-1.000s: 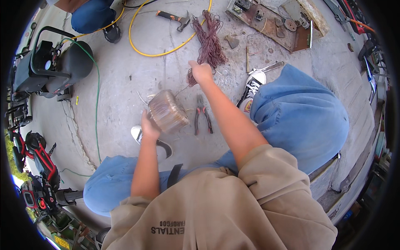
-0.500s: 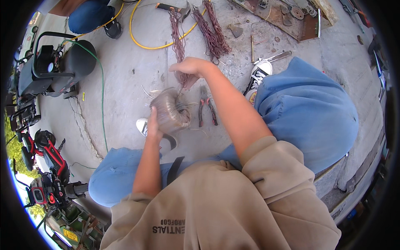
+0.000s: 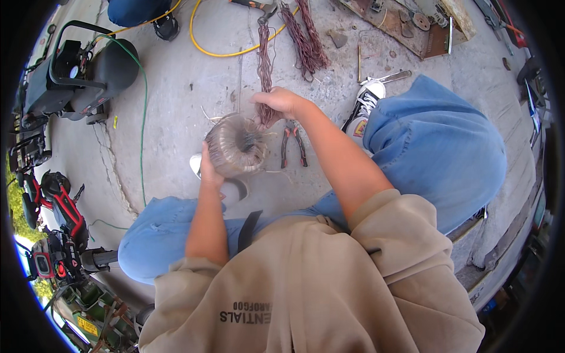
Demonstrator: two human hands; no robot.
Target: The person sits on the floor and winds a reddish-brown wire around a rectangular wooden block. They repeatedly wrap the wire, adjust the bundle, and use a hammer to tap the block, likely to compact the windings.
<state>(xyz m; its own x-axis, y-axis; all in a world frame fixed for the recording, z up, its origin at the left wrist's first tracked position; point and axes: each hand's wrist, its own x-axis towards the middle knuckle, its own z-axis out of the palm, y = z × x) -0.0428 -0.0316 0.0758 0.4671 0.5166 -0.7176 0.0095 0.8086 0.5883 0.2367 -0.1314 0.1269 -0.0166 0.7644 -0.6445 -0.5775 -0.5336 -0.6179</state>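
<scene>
My left hand (image 3: 212,165) grips the near left side of a toroidal coil (image 3: 228,147), a thick ring wrapped in clear film with loose wire ends sticking out. The hole of the ring faces up and to the right. My right hand (image 3: 276,105) is closed round the near end of a bundle of thin reddish-brown wire (image 3: 265,65), just beyond the coil. That bundle stretches away over the concrete to the head of a hammer (image 3: 266,10). Red-and-black pliers (image 3: 293,147) lie with handles toward me, right of the coil.
Two more wire bundles (image 3: 303,47) lie right of the held one. A yellow hose (image 3: 235,54) curves behind. An air compressor (image 3: 94,73) with a green hose (image 3: 145,117) stands left. A rusty metal panel (image 3: 406,26) and a wrench (image 3: 391,76) lie far right. Another person's shoe (image 3: 166,27) is at top left.
The coil has turned so its hole shows more openly. My right hand, still on the wire bundle, appears slightly further right; the whole view has shifted a little.
</scene>
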